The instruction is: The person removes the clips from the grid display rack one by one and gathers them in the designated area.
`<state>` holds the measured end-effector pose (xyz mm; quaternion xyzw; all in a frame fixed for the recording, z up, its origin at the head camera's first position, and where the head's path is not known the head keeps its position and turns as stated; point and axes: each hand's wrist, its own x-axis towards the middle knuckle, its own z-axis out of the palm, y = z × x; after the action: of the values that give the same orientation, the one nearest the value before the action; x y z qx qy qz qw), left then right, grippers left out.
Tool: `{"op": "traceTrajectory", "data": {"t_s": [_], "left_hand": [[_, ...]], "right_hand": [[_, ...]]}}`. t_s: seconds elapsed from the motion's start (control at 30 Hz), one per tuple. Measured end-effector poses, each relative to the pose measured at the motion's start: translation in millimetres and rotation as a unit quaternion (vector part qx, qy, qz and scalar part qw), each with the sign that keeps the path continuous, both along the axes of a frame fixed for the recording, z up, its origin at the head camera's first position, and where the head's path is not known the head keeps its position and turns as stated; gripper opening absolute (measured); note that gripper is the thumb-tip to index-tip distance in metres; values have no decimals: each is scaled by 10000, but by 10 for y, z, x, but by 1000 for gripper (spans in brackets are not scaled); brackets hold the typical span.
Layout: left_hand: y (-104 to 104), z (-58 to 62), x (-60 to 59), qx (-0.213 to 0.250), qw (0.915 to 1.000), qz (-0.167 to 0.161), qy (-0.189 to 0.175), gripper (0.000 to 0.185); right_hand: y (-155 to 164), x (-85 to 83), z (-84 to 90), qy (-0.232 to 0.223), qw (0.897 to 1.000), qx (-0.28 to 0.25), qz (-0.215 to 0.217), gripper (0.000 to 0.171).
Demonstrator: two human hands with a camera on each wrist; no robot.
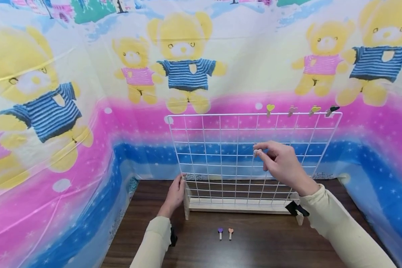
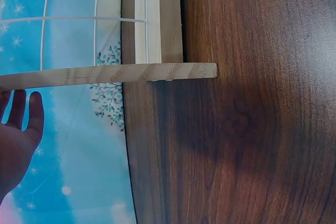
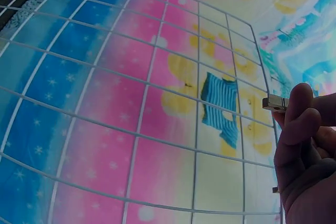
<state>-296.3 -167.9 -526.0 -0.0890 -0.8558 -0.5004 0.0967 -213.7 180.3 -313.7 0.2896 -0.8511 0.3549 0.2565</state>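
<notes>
Right hand [image 1: 281,160] pinches one clip [image 3: 274,103]; left hand [image 1: 175,194], fingers extended, touches the stand [image 2: 157,71] — four clips [image 1: 270,108] top the grid [image 1: 220,129], two loose clips [image 1: 220,232] lie in front.

The head view is bright and fairly even, with pale glare on the dark tabletop [image 1: 201,257]. The left wrist view is dimmer, soft shadow crossing the wood. In the right wrist view, the grid [image 3: 138,135] bows; fine detail seems slightly soft.
</notes>
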Motion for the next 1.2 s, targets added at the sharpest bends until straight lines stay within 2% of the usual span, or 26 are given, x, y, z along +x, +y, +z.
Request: {"op": "traceTrajectory", "data": {"t_s": [0.27,0.47,0.73,0.97,1.2], "left_hand": [[10,-16,-12,30,10000,24,10,34],[2,-40,10,-16,10000,33,-73,34],[-16,2,4,-2,10000,-1,-60,35],[-19,33,-10,-16,10000,-57,64,35],[-3,31,5,-88,9999,-40,-29,34]], "right_hand": [[18,40,-331,-127,9997,200,87,16],[44,124,-671,-759,9967,187,230,17],[54,180,-1182,-1467,9887,303,97,13],[64,182,-1575,-1673,9848,457,130,11],[118,164,-1924,-1657,9848,479,210,8]]}}
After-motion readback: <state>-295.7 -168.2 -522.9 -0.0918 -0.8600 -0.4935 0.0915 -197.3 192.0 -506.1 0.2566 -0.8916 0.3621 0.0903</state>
